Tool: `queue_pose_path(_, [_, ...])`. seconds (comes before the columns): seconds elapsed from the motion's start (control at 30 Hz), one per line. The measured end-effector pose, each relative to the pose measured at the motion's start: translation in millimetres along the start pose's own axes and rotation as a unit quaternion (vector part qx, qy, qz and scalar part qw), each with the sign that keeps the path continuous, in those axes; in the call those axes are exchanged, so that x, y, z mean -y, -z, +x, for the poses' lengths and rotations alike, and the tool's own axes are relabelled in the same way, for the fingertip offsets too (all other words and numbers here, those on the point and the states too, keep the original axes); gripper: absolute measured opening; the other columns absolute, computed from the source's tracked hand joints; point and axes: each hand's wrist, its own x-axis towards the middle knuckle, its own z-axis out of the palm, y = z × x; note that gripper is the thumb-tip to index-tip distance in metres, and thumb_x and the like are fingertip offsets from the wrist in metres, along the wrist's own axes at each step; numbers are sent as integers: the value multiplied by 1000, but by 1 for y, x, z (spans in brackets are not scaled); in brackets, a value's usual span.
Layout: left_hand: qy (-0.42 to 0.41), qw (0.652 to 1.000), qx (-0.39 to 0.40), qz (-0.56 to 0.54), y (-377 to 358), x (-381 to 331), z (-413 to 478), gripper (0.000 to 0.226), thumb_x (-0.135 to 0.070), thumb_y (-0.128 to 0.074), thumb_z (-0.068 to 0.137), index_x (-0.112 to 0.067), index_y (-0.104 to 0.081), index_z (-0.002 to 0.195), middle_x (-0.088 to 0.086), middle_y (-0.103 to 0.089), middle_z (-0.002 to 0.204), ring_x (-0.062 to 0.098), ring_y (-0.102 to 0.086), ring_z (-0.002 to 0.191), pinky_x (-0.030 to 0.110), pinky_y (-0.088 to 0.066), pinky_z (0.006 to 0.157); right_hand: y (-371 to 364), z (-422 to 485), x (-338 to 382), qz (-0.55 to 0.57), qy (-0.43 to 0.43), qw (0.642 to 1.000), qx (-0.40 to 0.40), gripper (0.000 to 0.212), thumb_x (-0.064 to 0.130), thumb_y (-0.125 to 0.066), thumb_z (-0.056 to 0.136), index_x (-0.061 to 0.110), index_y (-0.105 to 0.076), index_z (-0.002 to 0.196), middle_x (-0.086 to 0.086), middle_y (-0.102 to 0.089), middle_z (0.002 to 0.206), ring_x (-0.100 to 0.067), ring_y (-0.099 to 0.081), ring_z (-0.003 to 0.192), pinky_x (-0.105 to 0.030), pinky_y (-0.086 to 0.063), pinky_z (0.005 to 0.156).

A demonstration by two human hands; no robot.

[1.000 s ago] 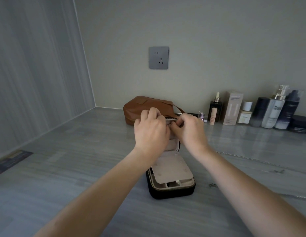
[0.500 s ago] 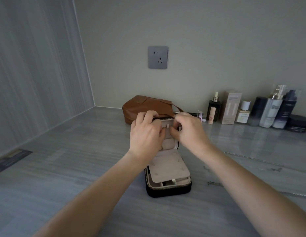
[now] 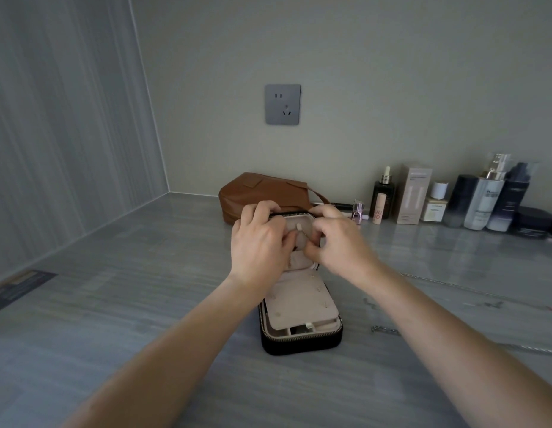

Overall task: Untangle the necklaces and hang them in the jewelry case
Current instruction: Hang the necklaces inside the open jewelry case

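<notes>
The case (image 3: 301, 342) stands open at the centre of the frame on the counter (image 3: 120, 304), its black base nearest the camera and its lid (image 3: 306, 220) upright behind. Both hands meet at the lid. The left hand (image 3: 258, 245) has its fingers curled over the lid's top edge and its thumb tucked against the pale lining, so it grips the lid. The right hand (image 3: 341, 242), on the right side of the lid, has bent fingers, with thumb and forefinger closed together on a necklace (image 3: 303, 235). This is a very fine chain that runs slantwise across the lining below a small peg (image 3: 298, 226) and drops toward the lid's lower part. It is faint, and whether it hangs on the peg cannot be told. The two hands are close, nearly touching across the lining. More chains (image 3: 447, 283) lie on the counter at the right, apart from the case. Behind the lid sits a brown bag (image 3: 259, 193), with a row of bottles (image 3: 484, 199) toward the right edge and a socket (image 3: 283, 104) on the wall above
</notes>
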Motion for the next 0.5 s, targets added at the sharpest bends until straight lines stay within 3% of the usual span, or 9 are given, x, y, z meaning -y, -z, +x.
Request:
queue_pose_path(0.3, [2, 999, -5, -53, -1, 4, 2, 28, -28, -77, 73, -12, -59, 60, 4, -61, 104, 28, -53, 95, 33, -45, 70, 1, -1, 0, -18, -22, 1000, 9, 21, 12, -73, 77, 0, -65, 62, -12, -55, 127, -24, -58, 110, -14, -28, 77])
queue_pose_path(0.5, [83, 974, 15, -209, 9, 4, 3, 34, -23, -59, 90, -10, -58, 58, -5, -60, 104, 5, -55, 91, 19, -39, 74, 8, 0, 3, -17, -41, 998, 35, 32, 27, -81, 71, -1, -65, 70, -4, -52, 132, -20, -53, 112, -13, -24, 76])
